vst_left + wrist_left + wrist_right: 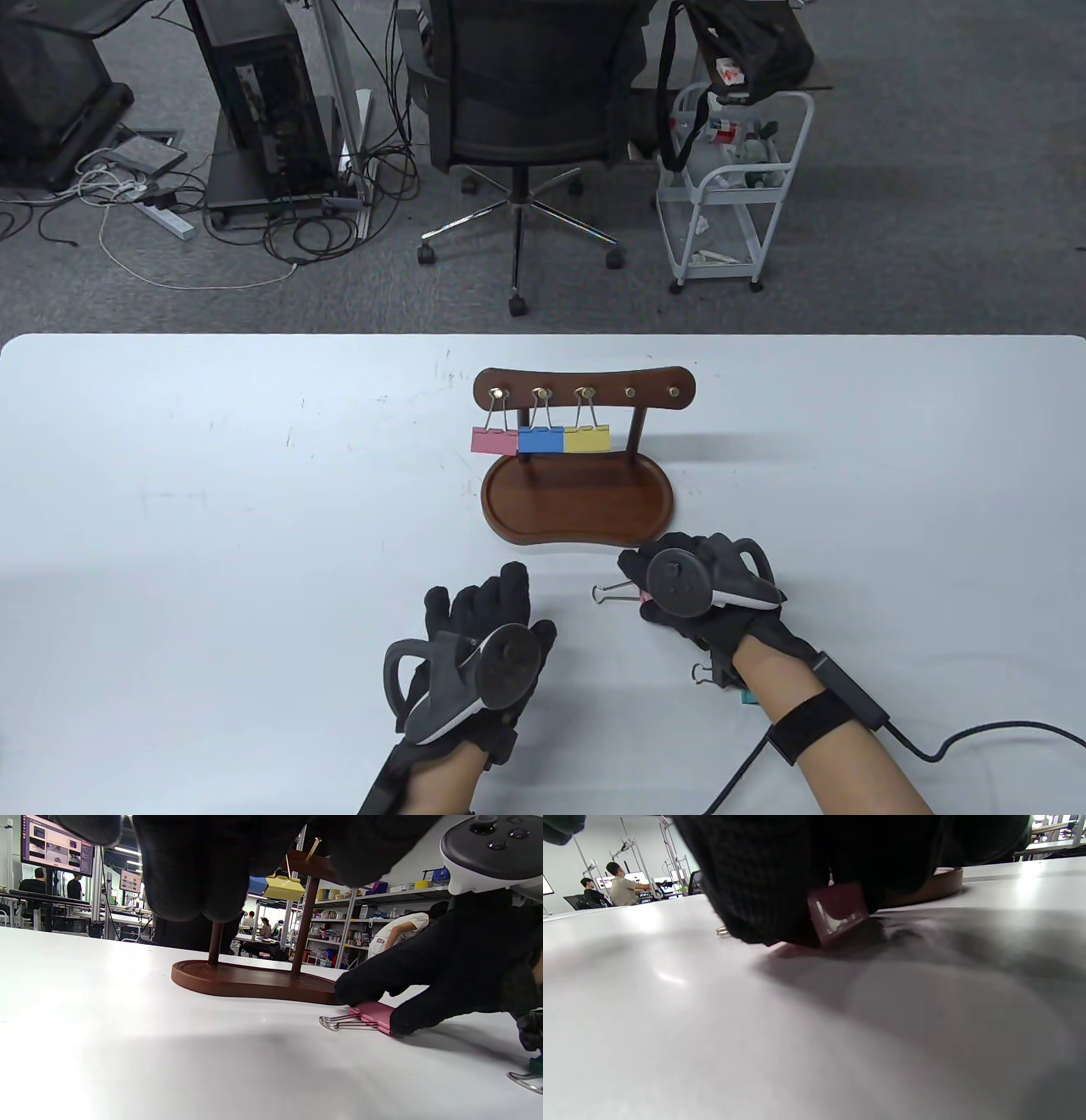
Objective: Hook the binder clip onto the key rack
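Both hands sit low at the near edge of the desk (212, 475), in front of the key rack (585, 392). The right hand (704, 586) presses down on a pink binder clip (373, 1016): in the left wrist view its gloved fingers (360, 991) pinch the clip body against the desk, just near of the rack's wooden base tray (579, 503). The left hand (479, 645) rests flat on the desk with fingers spread, gripping nothing.

The clip lies on its side with its long axis running left to right. Its wire handles (612, 592) stick out to the left, toward the left hand, while the pink body is hidden under the right hand in the table view. The right hand is plainly the nearer one and already has the clip.

The rack stands far of both hands, slightly left of the right hand. 3 clips, pink (494, 440), blue (541, 439) and yellow (587, 438), hang from its 3 left pegs; 2 pegs (652, 392) on the right are bare.

The coming move likely turns on this: the handles now point sideways, so the clip would have to be lifted and turned until a handle loop faces a free peg. Another clip (704, 676), teal in part, lies by the right wrist.
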The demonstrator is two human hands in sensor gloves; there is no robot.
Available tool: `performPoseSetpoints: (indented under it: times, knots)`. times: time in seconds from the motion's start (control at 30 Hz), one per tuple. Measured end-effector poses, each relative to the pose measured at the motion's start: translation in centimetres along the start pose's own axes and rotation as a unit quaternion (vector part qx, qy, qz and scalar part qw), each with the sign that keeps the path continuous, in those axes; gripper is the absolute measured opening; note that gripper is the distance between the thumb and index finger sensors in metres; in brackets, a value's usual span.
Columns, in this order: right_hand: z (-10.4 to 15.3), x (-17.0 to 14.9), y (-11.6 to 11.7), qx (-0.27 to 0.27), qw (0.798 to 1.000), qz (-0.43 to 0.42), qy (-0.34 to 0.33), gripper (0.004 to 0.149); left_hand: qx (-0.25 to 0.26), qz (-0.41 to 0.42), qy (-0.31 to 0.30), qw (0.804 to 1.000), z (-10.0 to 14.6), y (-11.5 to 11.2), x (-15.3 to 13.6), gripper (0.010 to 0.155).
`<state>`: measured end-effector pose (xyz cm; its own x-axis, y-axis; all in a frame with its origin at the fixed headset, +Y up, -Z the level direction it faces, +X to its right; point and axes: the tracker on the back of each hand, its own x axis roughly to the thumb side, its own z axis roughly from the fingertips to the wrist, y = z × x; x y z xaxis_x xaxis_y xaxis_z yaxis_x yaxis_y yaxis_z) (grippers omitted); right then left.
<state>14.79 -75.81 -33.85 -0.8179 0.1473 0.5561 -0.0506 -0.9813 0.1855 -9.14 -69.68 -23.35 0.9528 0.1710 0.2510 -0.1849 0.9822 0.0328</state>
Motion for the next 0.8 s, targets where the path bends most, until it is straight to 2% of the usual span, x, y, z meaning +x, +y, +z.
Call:
performPoseSetpoints:
  times: [0.33,0.6,0.8]
  knots:
    - [1.0,0.3,-2.3,-0.057,0.998,-0.023,-0.003,0.073,0.001,0.001,0.005,1.0,0.0,0.0,-0.2,0.076]
    - [2.5,0.7,-5.4,-0.131,0.99,-0.035,0.021,0.073,0.002,-0.002,0.003,1.0,0.0,0.0,0.0,0.076]
    - [4.0,0.9,-7.6,-0.205,0.976,-0.056,0.043,0.073,0.002,-0.004,0.003,1.0,0.0,-0.1,0.0,0.076]
